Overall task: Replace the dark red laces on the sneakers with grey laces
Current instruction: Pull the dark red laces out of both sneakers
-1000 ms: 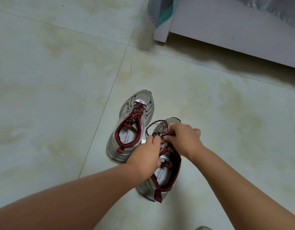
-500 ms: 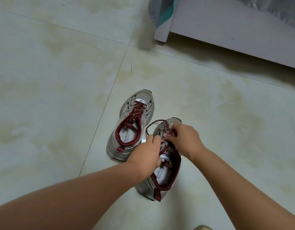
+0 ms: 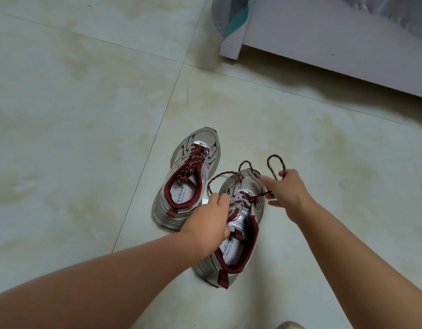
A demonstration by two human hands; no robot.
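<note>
Our right hand has swung rightward, pinching the dark red lace free; our left hand grips the near sneaker. We should pull steadily, eyelet by eyelet.

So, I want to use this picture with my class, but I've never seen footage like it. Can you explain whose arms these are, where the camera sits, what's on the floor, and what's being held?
There is no machine here: the arms belong to a person wearing a wide-angle camera on their head, so you look down at the floor as they do.

On the tiled floor stand two silver sneakers with dark red trim. The far sneaker is fully laced. The near sneaker is being unlaced.

The left hand grips the near sneaker at its tongue. The right hand pinches a loop of the dark red lace and draws it away from the shoe.

At the top is a pale furniture edge. No grey laces are visible.
</note>
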